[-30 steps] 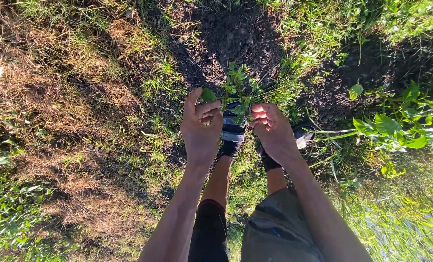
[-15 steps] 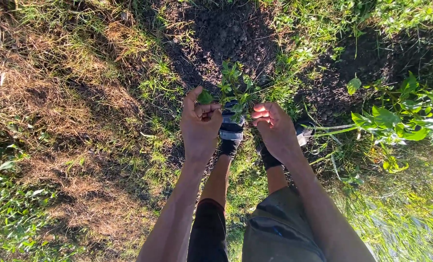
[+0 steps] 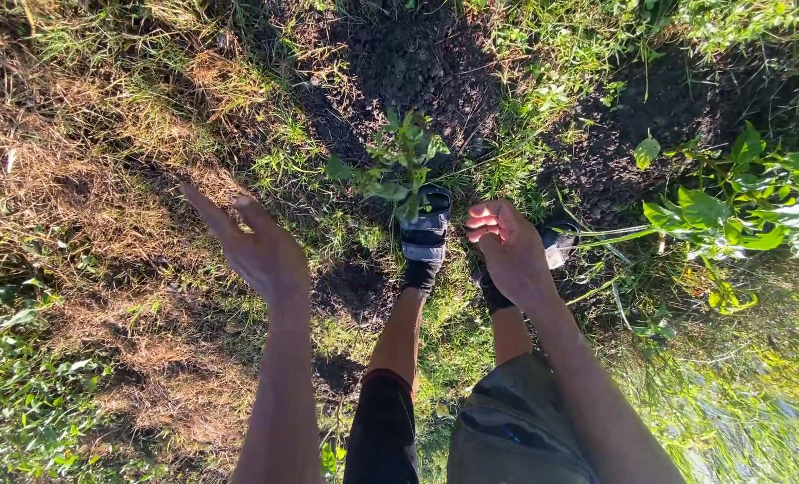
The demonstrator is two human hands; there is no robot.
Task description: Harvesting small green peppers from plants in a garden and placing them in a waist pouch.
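- The left hand (image 3: 260,251) is spread flat, fingers straight and pointing up-left, with nothing in its grip; it hangs over dry, straw-coloured grass (image 3: 103,224), well apart from the plant.
- The right hand (image 3: 507,244) is loosely curled, fingers bent in toward the palm; the grip looks empty, though I cannot tell whether something small sits inside the curl.
- The small green plant (image 3: 404,166) stands between and a little ahead of the two hands, in neither hand. It is nearer the right hand, and its lower leaves overlap the toe of the left sandal in this view.
- The left sandal (image 3: 424,235), dark with a grey strap, rests on grass just below the plant; the right sandal (image 3: 556,249) shows partly past the right wrist.
- Behind the plant lies a patch of dark loose soil (image 3: 417,63), mostly in shadow.
- A second patch of bare soil (image 3: 659,116) lies to the right, with a single broad leaf at its lower edge.
- A leafy broad-leaved shrub (image 3: 740,215) reaches in from the right edge, brightly lit.
- The person's bare legs and dark shorts (image 3: 507,421) fill the lower middle of the view.
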